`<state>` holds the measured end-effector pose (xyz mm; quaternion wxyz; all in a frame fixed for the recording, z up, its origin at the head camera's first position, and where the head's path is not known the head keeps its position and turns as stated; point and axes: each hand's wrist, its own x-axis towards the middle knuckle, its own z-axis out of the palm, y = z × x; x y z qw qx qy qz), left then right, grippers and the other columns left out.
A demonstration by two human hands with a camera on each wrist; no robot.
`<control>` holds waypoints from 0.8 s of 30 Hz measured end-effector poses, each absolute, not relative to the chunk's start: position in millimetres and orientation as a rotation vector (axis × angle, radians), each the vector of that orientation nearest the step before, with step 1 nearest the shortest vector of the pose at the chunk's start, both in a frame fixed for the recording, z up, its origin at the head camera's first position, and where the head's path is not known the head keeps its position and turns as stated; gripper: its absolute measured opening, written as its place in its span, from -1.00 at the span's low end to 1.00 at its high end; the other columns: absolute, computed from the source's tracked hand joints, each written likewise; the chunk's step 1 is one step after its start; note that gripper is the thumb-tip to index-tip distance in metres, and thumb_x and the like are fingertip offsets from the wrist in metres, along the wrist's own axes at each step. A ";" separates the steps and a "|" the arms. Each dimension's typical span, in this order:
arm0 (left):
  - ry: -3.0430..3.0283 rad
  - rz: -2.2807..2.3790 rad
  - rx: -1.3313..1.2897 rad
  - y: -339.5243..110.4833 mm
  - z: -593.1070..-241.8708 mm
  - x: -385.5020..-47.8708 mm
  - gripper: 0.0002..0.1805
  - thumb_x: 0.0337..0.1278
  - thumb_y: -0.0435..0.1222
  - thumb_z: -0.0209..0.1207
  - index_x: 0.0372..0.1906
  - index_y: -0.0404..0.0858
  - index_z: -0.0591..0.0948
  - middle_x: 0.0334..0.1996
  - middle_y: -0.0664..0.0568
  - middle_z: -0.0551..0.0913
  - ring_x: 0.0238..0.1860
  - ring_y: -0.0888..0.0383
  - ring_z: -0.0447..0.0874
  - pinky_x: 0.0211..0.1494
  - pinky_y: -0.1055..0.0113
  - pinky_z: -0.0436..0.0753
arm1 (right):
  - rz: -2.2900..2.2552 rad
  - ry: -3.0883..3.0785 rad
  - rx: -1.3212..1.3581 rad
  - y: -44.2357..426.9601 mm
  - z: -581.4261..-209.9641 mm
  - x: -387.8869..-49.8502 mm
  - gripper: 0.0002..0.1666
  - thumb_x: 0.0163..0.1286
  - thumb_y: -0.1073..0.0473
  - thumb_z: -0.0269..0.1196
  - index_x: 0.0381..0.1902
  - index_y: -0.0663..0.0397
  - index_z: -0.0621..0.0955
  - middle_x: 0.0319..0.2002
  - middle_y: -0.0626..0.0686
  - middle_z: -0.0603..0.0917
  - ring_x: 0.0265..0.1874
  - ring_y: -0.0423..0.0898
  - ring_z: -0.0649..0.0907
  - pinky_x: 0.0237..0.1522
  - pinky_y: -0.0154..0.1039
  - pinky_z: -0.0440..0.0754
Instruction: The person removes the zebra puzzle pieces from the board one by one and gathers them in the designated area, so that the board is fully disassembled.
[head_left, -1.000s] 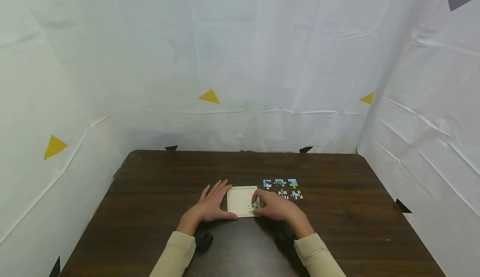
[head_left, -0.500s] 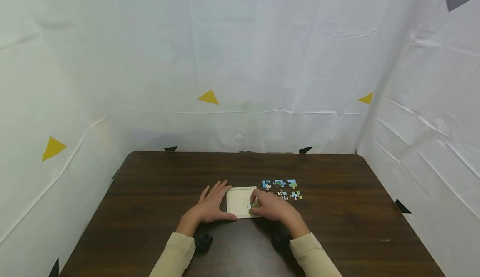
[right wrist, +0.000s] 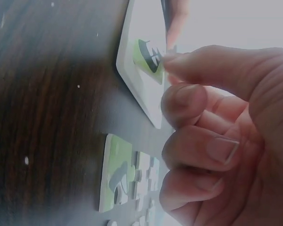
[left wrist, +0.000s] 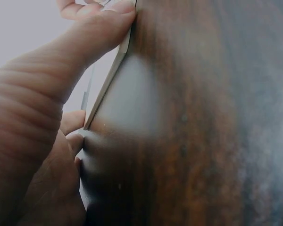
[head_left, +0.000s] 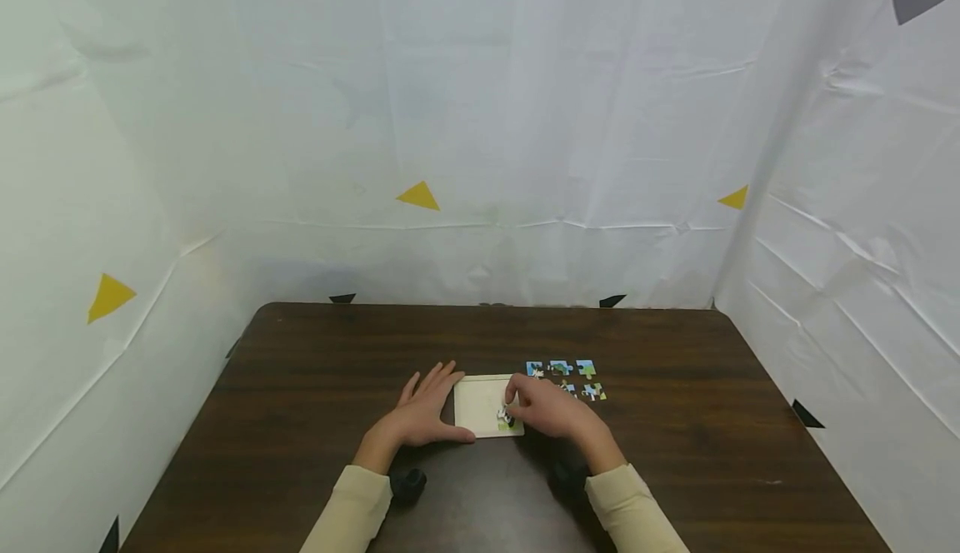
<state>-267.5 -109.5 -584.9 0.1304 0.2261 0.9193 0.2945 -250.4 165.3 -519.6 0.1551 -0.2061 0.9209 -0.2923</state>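
In the head view a pale puzzle tray (head_left: 476,407) lies flat on the dark wooden table. A puzzle piece (right wrist: 148,56) with green and black-and-white print sits in its near right corner. My left hand (head_left: 423,411) rests at the tray's left side, fingers spread and thumb along the near edge; the left wrist view shows the thumb (left wrist: 115,19) against that edge. Over the right side is my right hand (head_left: 555,407), fingers curled. Its thumb tip (right wrist: 174,63) is at the piece; whether thumb and index finger pinch it cannot be told.
Loose puzzle pieces (head_left: 560,367) lie in rows behind and right of the tray, partly hidden by the right hand. A green piece (right wrist: 115,172) shows near it in the right wrist view. Dark wrist cameras (head_left: 408,485) are by both wrists. A white sheet (head_left: 480,261) hangs behind the table.
My right hand shifted slightly left, then back right. Its thumb has moved up from the tray's near edge, and more of the piece in the corner shows. The left hand has stayed put.
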 end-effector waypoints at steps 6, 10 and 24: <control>2.670 0.895 0.678 -109.5 -583.9 -266.7 0.34 -0.04 0.48 0.42 0.73 -0.11 0.18 0.78 -0.11 0.00 0.79 -0.19 -0.15 0.72 -0.39 -0.26 | -0.913 2.606 -0.623 169.2 -518.5 -253.3 -0.91 0.60 0.16 0.30 -0.14 0.05 0.62 -0.43 -0.05 0.56 -0.50 -0.13 0.54 -0.41 -0.19 0.54; 2.665 0.909 0.682 -110.0 -582.5 -265.9 0.35 -0.05 0.50 0.41 0.74 -0.09 0.17 0.79 -0.12 -0.01 0.79 -0.21 -0.16 0.70 -0.41 -0.26 | -0.951 2.555 -0.651 171.9 -517.1 -254.6 -0.88 0.60 0.16 0.29 -0.17 0.08 0.61 -0.41 -0.06 0.59 -0.47 -0.14 0.55 -0.39 -0.20 0.56; 2.670 0.925 0.693 -109.7 -578.7 -263.1 0.35 -0.04 0.49 0.41 0.73 -0.13 0.18 0.78 -0.15 0.01 0.78 -0.25 -0.14 0.69 -0.43 -0.23 | -0.995 2.419 -0.735 177.9 -516.1 -254.6 -0.94 0.55 0.29 0.28 -0.19 0.15 0.61 -0.43 -0.08 0.53 -0.47 -0.18 0.48 -0.35 -0.26 0.49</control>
